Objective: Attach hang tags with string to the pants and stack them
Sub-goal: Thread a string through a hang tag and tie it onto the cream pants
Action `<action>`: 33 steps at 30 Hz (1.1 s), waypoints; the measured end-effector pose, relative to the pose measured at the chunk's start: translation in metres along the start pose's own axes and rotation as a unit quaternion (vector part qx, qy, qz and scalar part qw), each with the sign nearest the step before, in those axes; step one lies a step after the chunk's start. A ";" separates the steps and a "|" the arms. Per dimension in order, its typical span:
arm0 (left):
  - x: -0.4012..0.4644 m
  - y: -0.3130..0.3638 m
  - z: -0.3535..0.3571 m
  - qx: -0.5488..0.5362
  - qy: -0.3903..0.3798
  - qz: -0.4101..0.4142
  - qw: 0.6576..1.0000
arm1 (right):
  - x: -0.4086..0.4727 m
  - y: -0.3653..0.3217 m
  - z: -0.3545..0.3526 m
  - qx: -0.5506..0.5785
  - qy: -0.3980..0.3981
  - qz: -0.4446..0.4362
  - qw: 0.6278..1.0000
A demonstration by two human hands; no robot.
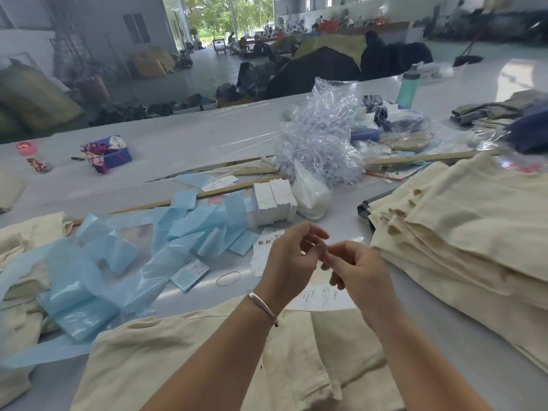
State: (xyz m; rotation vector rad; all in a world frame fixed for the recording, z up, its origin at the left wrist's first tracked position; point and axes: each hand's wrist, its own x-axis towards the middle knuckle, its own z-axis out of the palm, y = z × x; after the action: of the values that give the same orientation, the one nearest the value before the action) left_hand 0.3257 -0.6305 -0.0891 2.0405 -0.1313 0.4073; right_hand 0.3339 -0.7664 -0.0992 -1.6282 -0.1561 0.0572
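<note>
Both hands meet above the cream linen pants point(207, 351) lying on the grey surface point(207, 295). The left hand point(289, 262) and right hand point(355, 271) have fingers curled close, tips touching, apparently working a string too fine to see. Judged step: readying string; next, threading a white hang tag point(323, 298) and fastening it to the waistband.

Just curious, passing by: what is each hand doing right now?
Left hand: fingers curled, fingertips meeting the other hand's; any string is too fine to see.
Right hand: the same, cannot be told.
</note>
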 end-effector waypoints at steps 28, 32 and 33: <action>-0.018 -0.140 0.011 0.100 -0.129 -0.314 0.935 | 0.033 0.112 0.045 -0.414 -0.167 -0.025 0.894; -0.017 -0.136 0.009 -0.029 -0.108 -0.357 0.927 | 0.026 0.112 0.059 -0.492 -0.101 -0.078 0.861; -0.017 -0.135 0.008 -0.056 -0.104 -0.361 0.925 | 0.025 0.111 0.063 -0.501 -0.089 -0.102 0.855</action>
State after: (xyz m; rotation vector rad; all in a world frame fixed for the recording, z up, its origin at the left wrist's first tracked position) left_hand 0.3468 -0.5732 -0.2114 1.8569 0.4530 -0.2741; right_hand 0.3576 -0.7074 -0.2125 -2.6428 -0.5742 -0.0497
